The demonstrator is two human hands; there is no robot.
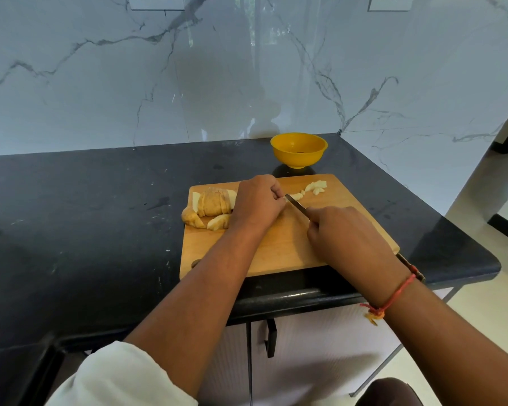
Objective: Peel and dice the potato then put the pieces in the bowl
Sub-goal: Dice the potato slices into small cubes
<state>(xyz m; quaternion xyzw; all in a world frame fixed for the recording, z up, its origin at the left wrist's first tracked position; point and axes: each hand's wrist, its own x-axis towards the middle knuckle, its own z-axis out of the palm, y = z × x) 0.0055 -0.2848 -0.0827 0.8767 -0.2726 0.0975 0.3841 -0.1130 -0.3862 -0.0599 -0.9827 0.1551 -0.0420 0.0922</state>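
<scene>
Left hand: our left hand (257,200) rests knuckles-up on the cutting board (291,250), its fingers curled down at the knife tip. We cannot tell whether they grip the pale potato strip (295,196) showing just past them.
Right hand: our right hand (345,235) is clamped round the knife handle, and the knife (296,204) blade points up-left toward the left fingers.
Potato: the sliced potato (214,202), with skin still on it, lies against the outer side of the left hand.
Diced pieces (316,187): a few lie beyond the blade, ahead of the right hand.
Bowl: the yellow bowl (299,149) stands on the counter (100,230) beyond both hands, off the board.
</scene>
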